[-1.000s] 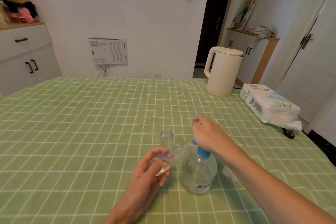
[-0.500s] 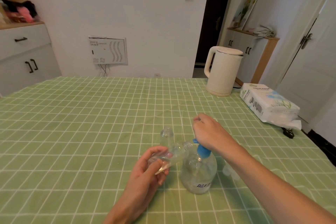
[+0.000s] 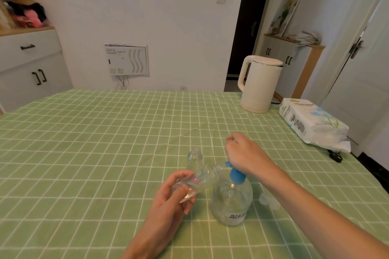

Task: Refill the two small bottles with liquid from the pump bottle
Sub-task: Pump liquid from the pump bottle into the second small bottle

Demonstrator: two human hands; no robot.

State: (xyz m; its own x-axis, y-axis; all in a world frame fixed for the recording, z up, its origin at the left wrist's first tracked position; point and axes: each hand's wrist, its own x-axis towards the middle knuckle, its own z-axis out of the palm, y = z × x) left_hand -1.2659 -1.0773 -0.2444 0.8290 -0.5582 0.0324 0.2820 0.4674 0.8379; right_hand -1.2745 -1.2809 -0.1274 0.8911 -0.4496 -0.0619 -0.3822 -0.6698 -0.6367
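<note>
- Near the front of the green checked tablecloth stands the pump bottle, the biggest piece. It is clear and round-bellied, with a blue pump head and a dark-printed label low down. It looks only part full to us, though we cannot read the level. We judge it light and a little tippy under a press, so the push should go straight down on the head.
- Over that head lies our right hand. Its heel bears on the blue top, and its fingers are curled into a loose fist that holds nothing we can see.
- Just left of the pump bottle, our left hand grips the first small bottle round its base and body. The bottle is tilted so its open neck meets the blue spout. We reckon it is thin clear plastic: almost weightless, easy to dent, and slippery if liquid runs down the outside. A gentle hold on the body, well below the neck, suits it.
- Behind it the second small bottle stands upright and uncapped on the cloth, near the pump bottle, with no hand on it. It looks light enough for a stray wrist to tip, and we would take it round the middle.
- Right of the pump bottle lie small clear pieces, perhaps the caps, but they are too blurred to say.
</note>
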